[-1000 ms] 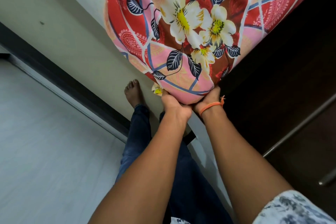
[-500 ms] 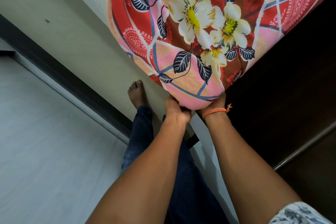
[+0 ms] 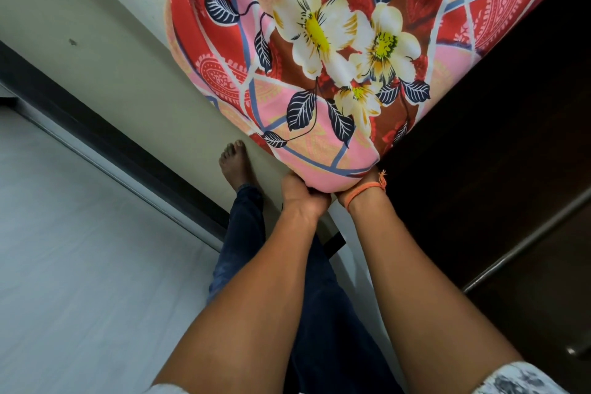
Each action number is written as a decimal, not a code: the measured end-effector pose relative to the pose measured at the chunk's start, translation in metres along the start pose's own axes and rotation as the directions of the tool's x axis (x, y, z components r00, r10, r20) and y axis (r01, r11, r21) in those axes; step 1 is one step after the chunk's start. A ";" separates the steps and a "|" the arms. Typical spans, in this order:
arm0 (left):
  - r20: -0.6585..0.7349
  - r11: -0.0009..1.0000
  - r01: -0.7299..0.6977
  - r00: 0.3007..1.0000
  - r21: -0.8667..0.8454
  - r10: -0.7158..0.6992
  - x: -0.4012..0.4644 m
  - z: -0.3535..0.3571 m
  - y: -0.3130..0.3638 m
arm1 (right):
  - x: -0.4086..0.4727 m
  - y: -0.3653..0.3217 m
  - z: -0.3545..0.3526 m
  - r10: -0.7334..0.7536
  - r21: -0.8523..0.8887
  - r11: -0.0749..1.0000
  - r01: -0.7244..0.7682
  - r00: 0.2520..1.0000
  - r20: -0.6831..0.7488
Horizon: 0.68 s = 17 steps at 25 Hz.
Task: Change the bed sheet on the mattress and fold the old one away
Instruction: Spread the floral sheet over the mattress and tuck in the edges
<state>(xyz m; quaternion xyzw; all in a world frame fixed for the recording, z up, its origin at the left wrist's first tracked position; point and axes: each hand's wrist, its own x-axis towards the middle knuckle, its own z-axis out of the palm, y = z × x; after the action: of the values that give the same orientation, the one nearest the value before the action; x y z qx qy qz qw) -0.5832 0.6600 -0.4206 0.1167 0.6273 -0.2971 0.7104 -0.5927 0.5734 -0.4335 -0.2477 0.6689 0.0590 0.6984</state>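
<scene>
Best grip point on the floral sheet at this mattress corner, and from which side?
Probably the sheet's lower hem under the corner, from below. The cloth is stretched smooth over the rounded corner, with loose fabric only where it wraps under. The left hand and right hand already reach up there, fingers hidden by the edge.

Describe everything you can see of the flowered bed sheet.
The bed sheet is a soft woven-looking cloth printed in pink and red, with big cream flowers with yellow centres, dark blue leaves, paisley patches and thin blue lines. It is pulled smooth over a rounded mattress corner that points toward the person and runs out of the picture at the top. At the lowest tip, the left hand grips its edge, and the right hand, mostly hidden beneath, reaches under it.
</scene>
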 end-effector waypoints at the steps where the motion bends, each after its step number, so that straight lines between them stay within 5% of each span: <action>1: 0.009 1.000 0.001 1.000 -0.002 -0.001 0.000 -0.002 0.001 | 0.000 0.000 -0.001 0.006 -0.012 1.000 -0.006 1.000 0.026; 7: -0.042 0.978 0.060 0.998 0.199 -0.052 -0.003 0.000 0.019 | -0.001 -0.009 -0.007 0.077 0.053 0.994 -0.093 0.965 0.250; 13: -0.180 0.914 0.047 0.983 0.404 0.028 -0.010 0.010 0.031 | 0.001 -0.002 -0.003 0.088 0.099 0.989 -0.111 0.973 0.212; 17: -0.108 0.932 0.020 0.994 0.362 0.020 0.001 0.000 0.026 | 0.010 -0.008 0.004 0.078 0.050 0.995 -0.086 0.986 0.146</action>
<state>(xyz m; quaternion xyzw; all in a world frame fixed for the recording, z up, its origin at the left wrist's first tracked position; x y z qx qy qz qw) -0.5686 0.6805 -0.4269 0.2619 0.5997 -0.4007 0.6412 -0.5847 0.5655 -0.4407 -0.1952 0.6277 0.0866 0.7486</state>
